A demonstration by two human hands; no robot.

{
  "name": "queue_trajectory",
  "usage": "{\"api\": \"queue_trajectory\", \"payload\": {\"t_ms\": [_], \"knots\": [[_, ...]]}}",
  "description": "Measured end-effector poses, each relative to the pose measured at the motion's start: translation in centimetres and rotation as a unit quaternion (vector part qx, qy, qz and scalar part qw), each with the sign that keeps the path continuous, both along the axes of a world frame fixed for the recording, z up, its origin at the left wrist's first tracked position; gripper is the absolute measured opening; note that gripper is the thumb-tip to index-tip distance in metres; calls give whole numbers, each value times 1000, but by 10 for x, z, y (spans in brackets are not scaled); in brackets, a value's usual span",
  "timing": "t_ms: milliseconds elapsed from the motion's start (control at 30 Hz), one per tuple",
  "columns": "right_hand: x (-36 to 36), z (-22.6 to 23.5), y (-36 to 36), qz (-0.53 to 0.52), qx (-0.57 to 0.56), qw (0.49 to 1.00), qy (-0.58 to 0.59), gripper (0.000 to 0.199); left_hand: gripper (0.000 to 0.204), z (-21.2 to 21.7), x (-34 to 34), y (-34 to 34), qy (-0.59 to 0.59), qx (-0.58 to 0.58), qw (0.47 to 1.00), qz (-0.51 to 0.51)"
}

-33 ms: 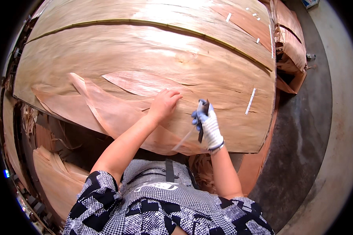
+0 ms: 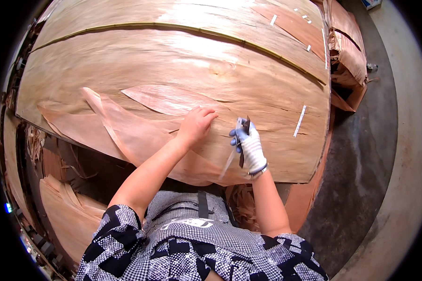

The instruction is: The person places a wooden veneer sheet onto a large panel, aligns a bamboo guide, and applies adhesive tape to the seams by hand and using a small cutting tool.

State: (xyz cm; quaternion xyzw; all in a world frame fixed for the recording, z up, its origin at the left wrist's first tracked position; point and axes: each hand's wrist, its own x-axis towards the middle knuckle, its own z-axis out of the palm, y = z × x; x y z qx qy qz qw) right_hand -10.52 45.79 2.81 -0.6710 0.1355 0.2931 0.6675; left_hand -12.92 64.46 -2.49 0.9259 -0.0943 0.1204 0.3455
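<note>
My bare left hand lies on the large wood veneer sheet, fingers stretched out over its surface. Beneath and beside that hand is a pinkish, leaf-shaped veneer piece. Further left, thin torn veneer pieces overlap along the near edge. My right hand, in a white glove with bluish fingertips, is closed around a dark, narrow, knife-like tool. A pale translucent strip hangs from the same hand, blurred at its lower end. The right hand is just above the sheet, right of my left hand.
A long thin bamboo-like pole lies across the sheet. White tape strips are stuck on at the right. Stacked veneer sits lower left, and a veneer bundle stands beyond the right edge on the dark floor.
The pale strip's lower end has swung right and hangs more steeply. My right hand has shifted very slightly; my left hand stays in place.
</note>
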Motion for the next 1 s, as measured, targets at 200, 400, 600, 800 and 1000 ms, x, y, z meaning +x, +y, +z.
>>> {"api": "queue_trajectory", "payload": {"t_ms": [200,400,600,800,1000], "knots": [[37,-58,16,-72,-62,995,6,11,40,-5,18,-16,-12,78,997,10],[34,-67,16,67,-206,971,-101,20,48,-19,29,-23,-18,317,938,-136],[56,-49,-37,104,-352,916,-164,14,38,-4,31,-24,10,168,985,-40],[16,-10,125,213,-51,975,32,14,41,-5,-53,119,-16,34,991,129],[6,-31,300,214,-30,976,-29,10,39,-2,-94,235,6,52,956,290]]}}
